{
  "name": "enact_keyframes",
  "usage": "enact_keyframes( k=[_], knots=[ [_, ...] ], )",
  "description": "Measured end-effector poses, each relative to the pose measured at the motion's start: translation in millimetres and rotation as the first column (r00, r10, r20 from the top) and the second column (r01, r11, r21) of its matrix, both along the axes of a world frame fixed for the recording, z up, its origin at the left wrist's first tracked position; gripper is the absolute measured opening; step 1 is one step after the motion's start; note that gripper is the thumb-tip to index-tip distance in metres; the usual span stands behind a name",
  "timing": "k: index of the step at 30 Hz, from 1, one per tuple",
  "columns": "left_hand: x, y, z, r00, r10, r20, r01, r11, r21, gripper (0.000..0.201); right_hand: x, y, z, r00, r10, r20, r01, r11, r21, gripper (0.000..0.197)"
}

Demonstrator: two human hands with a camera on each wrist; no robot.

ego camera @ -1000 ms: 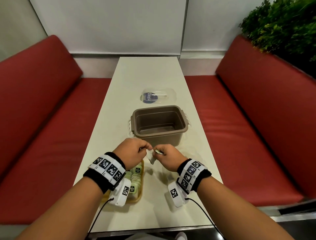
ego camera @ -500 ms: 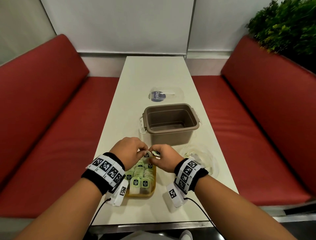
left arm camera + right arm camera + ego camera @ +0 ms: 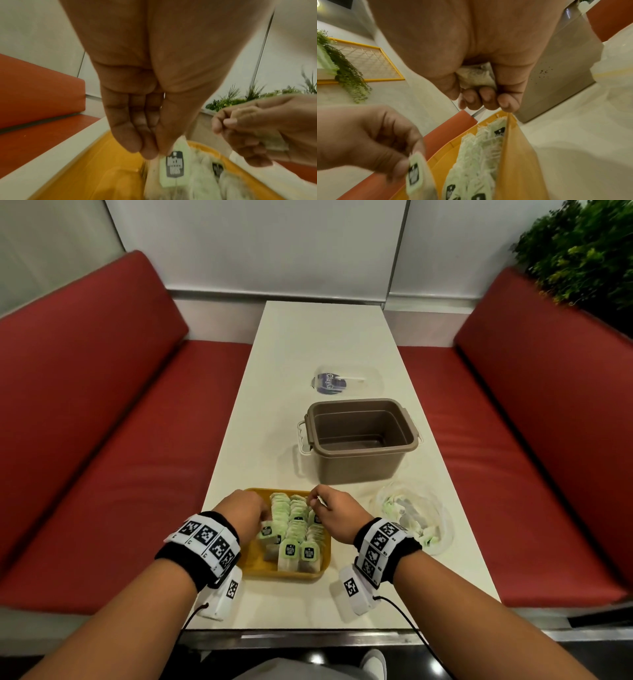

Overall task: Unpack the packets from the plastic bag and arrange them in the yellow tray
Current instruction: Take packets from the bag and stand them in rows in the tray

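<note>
While the packets (image 3: pixel 297 529) stand packed in rows inside the yellow tray (image 3: pixel 253 556), their green labels facing the near edge of the surface (image 3: pixel 308 344), both hands work directly above them. The tray sits close to the near edge, a little towards its left side, its long axis running from near edge to far edge; the rows follow that axis, each packet leaning on the one behind so the labels overlap like shingles, which probably saves room and keeps them readable. The left hand (image 3: pixel 245 513) pinches one packet (image 3: pixel 173 167) by its top edge between thumb and fingertips, so it hangs label outward with its long axis near vertical over the left row, a hold that seems meant for lowering it upright into a gap. The right hand (image 3: pixel 334 513) is curled round another packet (image 3: pixel 475 77) tucked in the palm, apparently kept in reserve, above the far right part of the tray; which way that packet points cannot be told. The plastic bag (image 3: pixel 412 515) lies slack and open on the surface just right of the tray, within easy reach of the right hand, with some packets visible inside, so the unpacking looks unfinished. Beyond the tray stands a brown tub (image 3: pixel 361 440), and farther still a clear lid (image 3: pixel 346 380) lies flat.
</note>
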State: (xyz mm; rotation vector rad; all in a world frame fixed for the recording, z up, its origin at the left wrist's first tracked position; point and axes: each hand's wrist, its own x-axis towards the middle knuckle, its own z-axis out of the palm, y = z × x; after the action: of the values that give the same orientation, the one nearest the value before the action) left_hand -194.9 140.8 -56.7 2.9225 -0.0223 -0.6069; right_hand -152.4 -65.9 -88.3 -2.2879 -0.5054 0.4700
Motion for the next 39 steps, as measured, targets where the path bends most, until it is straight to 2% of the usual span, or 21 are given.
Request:
enact_keyframes(
  k=[2, 4, 11, 14, 18, 20, 25, 29, 31, 36, 39],
  knots=[
    [-3, -1, -15, 0.995, -0.008, -0.104, 0.009, 1.0, 0.018, 0.026, -3, -1, 0, 1.0, -0.001, 0.007, 0.001, 1.0, -0.018, 0.012],
    [-5, -2, -29, 0.991, 0.003, -0.135, -0.001, 1.0, 0.011, 0.027, -4, -1, 0, 1.0, -0.008, 0.002, 0.008, 1.0, -0.022, 0.008],
    [-11, -7, -52, 0.994, 0.11, -0.015, -0.111, 0.989, -0.094, 0.016, -11, 0, -1, 0.998, -0.011, -0.062, 0.008, 0.999, -0.046, 0.014],
    [-14, -6, -58, 0.984, 0.17, -0.046, -0.175, 0.977, -0.124, 0.032, -12, -1, -1, 0.999, -0.009, -0.045, 0.007, 0.999, -0.04, 0.019],
    [-14, -8, -63, 0.978, 0.177, -0.113, -0.181, 0.983, -0.025, 0.063, -15, -1, -2, 0.999, -0.029, -0.019, 0.029, 0.999, 0.02, 0.022],
    [-14, -10, -66, 0.979, 0.166, -0.122, -0.168, 0.986, -0.005, 0.07, -15, -1, -3, 0.999, -0.015, -0.031, 0.015, 1.0, 0.021, 0.022],
    [-13, -14, -71, 0.97, 0.24, -0.048, -0.243, 0.966, -0.092, 0.056, -14, -2, -7, 0.997, -0.042, -0.062, 0.045, 0.998, 0.053, 0.026],
    [-13, -16, -73, 0.962, 0.272, -0.002, -0.27, 0.956, -0.116, 0.045, -15, -3, -12, 0.996, -0.051, -0.069, 0.057, 0.994, 0.092, 0.012],
    [-13, -17, -73, 0.961, 0.277, -0.002, -0.275, 0.954, -0.118, 0.043, -15, -4, -14, 0.997, -0.053, -0.055, 0.059, 0.992, 0.116, 0.008],
    [-13, -13, -73, 0.964, 0.264, 0.0, -0.261, 0.955, -0.143, 0.052, -11, -5, -17, 0.998, -0.052, -0.042, 0.056, 0.991, 0.12, 0.014],
    [-10, -12, -73, 0.97, 0.24, 0.039, -0.234, 0.964, -0.125, 0.047, -10, -4, -18, 0.997, -0.05, -0.054, 0.055, 0.993, 0.105, 0.013]
  ],
)
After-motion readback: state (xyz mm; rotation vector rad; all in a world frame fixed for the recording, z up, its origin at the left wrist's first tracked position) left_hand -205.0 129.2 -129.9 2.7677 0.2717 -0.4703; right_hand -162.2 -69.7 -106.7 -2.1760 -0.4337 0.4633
